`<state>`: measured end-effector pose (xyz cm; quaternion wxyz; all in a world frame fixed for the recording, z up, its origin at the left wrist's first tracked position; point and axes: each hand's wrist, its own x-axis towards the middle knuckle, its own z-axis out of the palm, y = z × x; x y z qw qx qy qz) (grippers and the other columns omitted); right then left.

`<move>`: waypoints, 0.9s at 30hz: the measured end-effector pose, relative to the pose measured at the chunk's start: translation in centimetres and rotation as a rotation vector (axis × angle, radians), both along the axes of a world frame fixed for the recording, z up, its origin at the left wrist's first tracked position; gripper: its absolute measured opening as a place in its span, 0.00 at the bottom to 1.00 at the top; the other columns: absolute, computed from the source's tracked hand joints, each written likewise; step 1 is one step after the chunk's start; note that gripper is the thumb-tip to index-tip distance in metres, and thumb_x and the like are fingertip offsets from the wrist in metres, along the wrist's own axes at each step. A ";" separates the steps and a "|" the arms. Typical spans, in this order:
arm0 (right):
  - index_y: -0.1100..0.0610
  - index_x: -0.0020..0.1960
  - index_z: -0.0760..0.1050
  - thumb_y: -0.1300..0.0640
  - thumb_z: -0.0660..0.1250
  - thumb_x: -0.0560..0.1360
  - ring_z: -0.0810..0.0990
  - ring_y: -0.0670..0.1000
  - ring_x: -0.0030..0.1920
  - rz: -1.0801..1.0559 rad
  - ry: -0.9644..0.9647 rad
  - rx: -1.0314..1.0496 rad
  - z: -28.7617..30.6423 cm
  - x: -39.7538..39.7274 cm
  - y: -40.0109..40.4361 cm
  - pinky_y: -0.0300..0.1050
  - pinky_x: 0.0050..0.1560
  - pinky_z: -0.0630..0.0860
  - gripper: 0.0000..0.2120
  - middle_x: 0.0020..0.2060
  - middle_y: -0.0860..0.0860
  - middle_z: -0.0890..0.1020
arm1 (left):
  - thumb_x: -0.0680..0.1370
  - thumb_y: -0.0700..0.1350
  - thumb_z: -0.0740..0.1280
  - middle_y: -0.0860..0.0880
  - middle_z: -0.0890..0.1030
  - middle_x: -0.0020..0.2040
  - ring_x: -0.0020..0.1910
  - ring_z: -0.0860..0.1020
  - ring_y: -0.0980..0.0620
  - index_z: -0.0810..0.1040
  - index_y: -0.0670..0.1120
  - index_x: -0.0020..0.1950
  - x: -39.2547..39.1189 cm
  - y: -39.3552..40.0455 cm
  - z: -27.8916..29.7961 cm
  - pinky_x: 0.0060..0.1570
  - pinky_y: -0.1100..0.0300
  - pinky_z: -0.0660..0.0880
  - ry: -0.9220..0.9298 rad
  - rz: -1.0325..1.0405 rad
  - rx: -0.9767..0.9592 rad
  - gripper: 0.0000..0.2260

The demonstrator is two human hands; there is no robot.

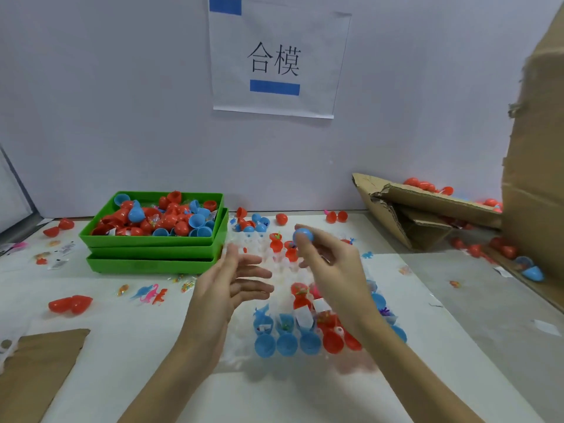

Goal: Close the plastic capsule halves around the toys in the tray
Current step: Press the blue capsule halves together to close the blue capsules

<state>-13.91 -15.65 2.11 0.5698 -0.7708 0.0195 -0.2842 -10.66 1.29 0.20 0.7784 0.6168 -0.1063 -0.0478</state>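
1. Right hand [331, 264], right of frame centre: thumb and fingers pinch a small round blue plastic capsule [303, 235] at its fingertips, raised above the tray. Whether the capsule is fully snapped together cannot be told.
2. Left hand [227, 288], just left of centre: fingers straight and spread, palm turned toward the right hand, holding nothing and clear of the capsule.
3. Clear plastic moulded tray [241, 355], lower centre, lying flat on the table beneath both hands; its outline is faint and blurred.
4. Open blue capsule halves [287, 343], a row of cups along the tray's near edge, with small toys and paper slips seated in the halves behind them.
5. Open red capsule halves [332, 340], to the right of the blue row, partly hidden by the right forearm; more red halves with toys stand toward the tray's far end.
6. Stacked green plastic bins [152, 254], left of centre; the top bin is heaped with loose red and blue capsule shells.
7. Small plastic dinosaur figures [151, 294], blue, pink and orange, loose on the table at lower left, near a hinged red shell.
8. White table surface [122, 331], strewn with stray shells and wrapped trinkets.
9. Torn brown cardboard box [427, 209], right side, with red capsules spilled in and around it.
10. White paper sign [280, 59], upper centre on the wall, bearing two black characters and blue tape strips.
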 end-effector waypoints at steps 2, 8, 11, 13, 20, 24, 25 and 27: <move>0.60 0.62 0.79 0.52 0.66 0.82 0.86 0.49 0.53 0.154 0.127 0.674 2.2 2.1 -2.5 0.39 0.51 0.81 0.14 0.51 0.53 0.86 | 0.83 0.59 0.59 0.38 0.86 0.45 0.43 0.86 0.39 0.83 0.37 0.53 0.4 0.6 0.3 0.47 0.48 0.82 0.018 0.047 -0.028 0.26; 0.71 0.74 0.63 0.68 0.57 0.84 0.72 0.64 0.71 0.089 -0.054 1.497 7.7 10.8 -11.2 0.51 0.72 0.72 0.19 0.72 0.67 0.69 | 0.80 0.58 0.62 0.36 0.84 0.39 0.34 0.83 0.42 0.83 0.35 0.46 1.3 1.6 0.3 0.41 0.48 0.79 0.069 0.067 -0.082 0.25; 0.68 0.79 0.53 0.65 0.53 0.86 0.66 0.66 0.76 0.000 -0.154 1.550 8.0 13.8 -13.7 0.57 0.75 0.66 0.24 0.77 0.67 0.62 | 0.76 0.58 0.62 0.36 0.83 0.37 0.31 0.82 0.42 0.82 0.34 0.45 1.9 1.7 0.3 0.38 0.49 0.78 0.093 0.057 -0.088 0.27; 0.70 0.79 0.51 0.64 0.50 0.86 0.64 0.67 0.76 -0.045 -0.103 1.473 7.8 14.9 -14.3 0.56 0.76 0.65 0.24 0.77 0.68 0.60 | 0.78 0.57 0.61 0.37 0.83 0.35 0.29 0.82 0.43 0.81 0.33 0.45 2.4 1.7 0.4 0.34 0.51 0.78 0.114 0.058 -0.086 0.26; 0.55 0.40 0.71 0.54 0.70 0.80 0.69 0.46 0.30 0.004 0.246 0.879 4.7 10.1 -9.9 0.38 0.31 0.68 0.13 0.31 0.50 0.71 | 0.84 0.52 0.63 0.41 0.81 0.35 0.29 0.77 0.47 0.84 0.38 0.41 2.1 2.0 0.5 0.33 0.54 0.73 0.057 0.052 0.001 0.21; 0.52 0.33 0.62 0.50 0.71 0.79 0.55 0.47 0.27 0.051 0.268 0.557 1.9 4.1 -6.8 0.41 0.27 0.54 0.23 0.26 0.49 0.59 | 0.83 0.50 0.67 0.50 0.78 0.31 0.29 0.73 0.54 0.83 0.44 0.42 1.9 2.3 0.0 0.28 0.65 0.70 -0.136 0.032 0.275 0.14; 0.53 0.32 0.61 0.49 0.69 0.80 0.55 0.47 0.27 0.062 0.245 0.533 1.3 2.9 -6.1 0.42 0.27 0.54 0.24 0.27 0.50 0.58 | 0.82 0.51 0.68 0.52 0.77 0.30 0.29 0.72 0.56 0.83 0.47 0.41 1.8 2.4 -0.1 0.29 0.66 0.70 -0.229 0.016 0.380 0.13; 0.57 0.33 0.63 0.48 0.66 0.81 0.56 0.48 0.27 0.032 0.232 0.487 0.7 1.3 -5.0 0.41 0.27 0.56 0.24 0.27 0.51 0.60 | 0.79 0.57 0.71 0.54 0.75 0.29 0.29 0.70 0.58 0.83 0.51 0.39 1.7 2.8 -0.2 0.31 0.66 0.68 -0.415 -0.097 0.608 0.13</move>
